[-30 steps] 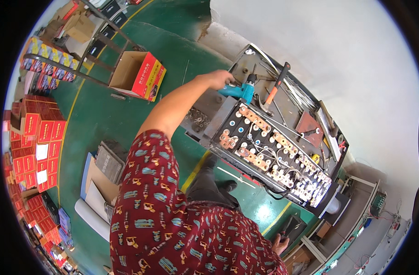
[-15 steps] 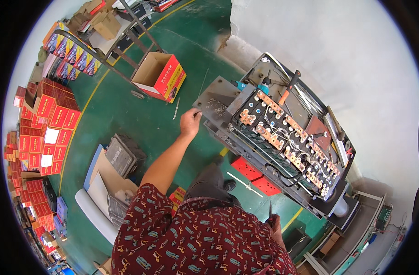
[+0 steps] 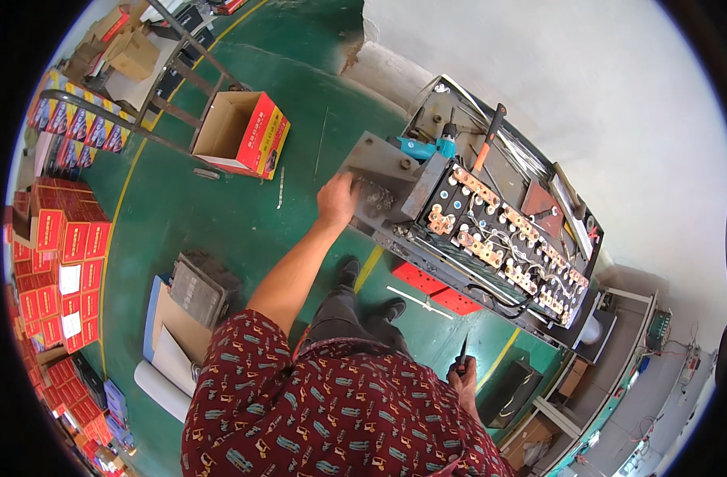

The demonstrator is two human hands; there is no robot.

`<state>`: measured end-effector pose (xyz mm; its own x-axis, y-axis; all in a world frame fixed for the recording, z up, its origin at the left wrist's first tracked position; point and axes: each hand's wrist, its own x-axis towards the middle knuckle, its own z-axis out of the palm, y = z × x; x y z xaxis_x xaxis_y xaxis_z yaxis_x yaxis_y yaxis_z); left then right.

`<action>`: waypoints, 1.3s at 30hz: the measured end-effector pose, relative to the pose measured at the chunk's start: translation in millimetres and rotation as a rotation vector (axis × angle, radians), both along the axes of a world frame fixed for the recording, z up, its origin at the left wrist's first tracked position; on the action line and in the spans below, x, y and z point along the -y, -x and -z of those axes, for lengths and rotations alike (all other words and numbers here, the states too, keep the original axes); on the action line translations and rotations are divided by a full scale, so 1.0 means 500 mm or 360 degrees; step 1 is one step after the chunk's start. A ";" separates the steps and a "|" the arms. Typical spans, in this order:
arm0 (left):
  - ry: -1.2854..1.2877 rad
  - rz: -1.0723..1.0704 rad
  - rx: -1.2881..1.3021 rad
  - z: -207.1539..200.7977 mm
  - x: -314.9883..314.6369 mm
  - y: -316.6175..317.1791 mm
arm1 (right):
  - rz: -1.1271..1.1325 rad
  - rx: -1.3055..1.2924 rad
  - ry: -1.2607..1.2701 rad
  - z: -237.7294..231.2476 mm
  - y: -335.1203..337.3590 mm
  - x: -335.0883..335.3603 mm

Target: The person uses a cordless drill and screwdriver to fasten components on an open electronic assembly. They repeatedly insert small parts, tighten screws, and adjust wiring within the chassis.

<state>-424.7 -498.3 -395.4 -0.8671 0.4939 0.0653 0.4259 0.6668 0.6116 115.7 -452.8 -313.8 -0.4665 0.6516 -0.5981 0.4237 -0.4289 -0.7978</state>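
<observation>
My left hand (image 3: 337,199) is over the near left corner of a grey metal ledge, beside a scatter of small metal washers or nuts (image 3: 375,196). Its fingers are curled together, and anything between them is too small or blurred to make out. Low at my right side, my right hand (image 3: 463,383) grips a dark-handled pointed tool (image 3: 463,350), its tip upward; the exact kind is unclear. To the right of the ledge stands a battery pack (image 3: 490,238) with copper connecting bars, bolts and white wires on top.
Behind the pack lie a teal power drill (image 3: 435,146) and an orange-handled hammer (image 3: 489,141). Red perforated metal (image 3: 435,288) shows under the bench. An open red-and-yellow carton (image 3: 260,135) stands on the green floor, near a metal-framed trolley (image 3: 172,95). Red boxes (image 3: 69,254) are stacked at left.
My left hand has moved rightward in the picture, closer to the small metal parts. My right hand has come further into view with the pointed tool. The whole view has shifted a little.
</observation>
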 end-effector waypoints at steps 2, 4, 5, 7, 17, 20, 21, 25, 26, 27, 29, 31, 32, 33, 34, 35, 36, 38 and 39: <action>-0.0034 0.0070 0.0005 0.004 0.009 0.006 | -0.0076 0.0075 -0.0084 -0.012 0.057 0.008; -0.0129 0.0118 0.0006 0.012 0.021 0.012 | -0.0241 0.0307 -0.0368 -0.005 0.120 0.009; -0.0202 0.0119 -0.0009 0.016 0.029 0.013 | -0.0317 0.0361 -0.0434 -0.005 0.148 0.006; -0.0351 0.0136 -0.0046 0.023 0.034 0.017 | -0.0458 0.0361 -0.0531 -0.040 0.251 0.005; -0.0885 0.0151 0.0860 -0.091 0.112 -0.118 | -0.0520 -0.0318 -0.1226 -0.075 0.634 0.004; -0.0972 0.0228 0.1183 -0.155 0.153 -0.196 | -0.0449 -0.0490 -0.1230 -0.076 0.682 0.009; -0.1034 0.0215 0.1220 -0.156 0.157 -0.210 | -0.0419 -0.0493 -0.1101 -0.075 0.685 0.012; -0.1026 0.0261 0.1191 -0.157 0.164 -0.227 | -0.0422 -0.0371 -0.0951 -0.090 0.679 0.013; -0.1037 0.0278 0.1201 -0.158 0.165 -0.228 | -0.0440 -0.0329 -0.0942 -0.090 0.675 0.012; -0.1050 0.0295 0.1210 -0.159 0.164 -0.230 | -0.0458 -0.0289 -0.0934 -0.090 0.670 0.010; -0.0981 0.0403 0.1222 -0.160 0.165 -0.225 | -0.0455 -0.0262 -0.0962 -0.088 0.663 0.005; -0.0812 0.0585 0.1215 -0.162 0.167 -0.197 | -0.0409 -0.0297 -0.1031 -0.078 0.657 0.001; -0.0783 0.0500 0.1030 -0.154 0.151 -0.181 | -0.0397 -0.0288 -0.1005 -0.071 0.651 -0.002; -0.0753 0.0409 0.0840 -0.140 0.131 -0.156 | -0.0389 -0.0283 -0.0977 -0.066 0.645 -0.002; -0.0724 0.0327 0.0655 -0.123 0.107 -0.131 | -0.0375 -0.0274 -0.0953 -0.063 0.638 -0.002; -0.0656 0.0378 0.0393 -0.101 0.086 -0.100 | -0.0384 -0.0251 -0.0913 -0.066 0.631 -0.001; -0.0590 0.0423 0.0128 -0.077 0.067 -0.071 | -0.0396 -0.0231 -0.0877 -0.071 0.624 -0.002; -0.0332 0.0440 0.0043 -0.040 0.043 -0.049 | -0.0413 -0.0211 -0.0835 -0.086 0.613 0.000; -0.0204 0.0458 0.0003 -0.025 0.032 -0.043 | -0.0401 -0.0208 -0.0835 -0.091 0.607 0.003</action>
<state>-403.0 -514.3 -382.9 -0.6933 0.7067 0.1414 0.5846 0.4367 0.6837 -187.5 -454.2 -268.2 -0.6933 0.7041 -0.1536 0.3454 0.1376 -0.9283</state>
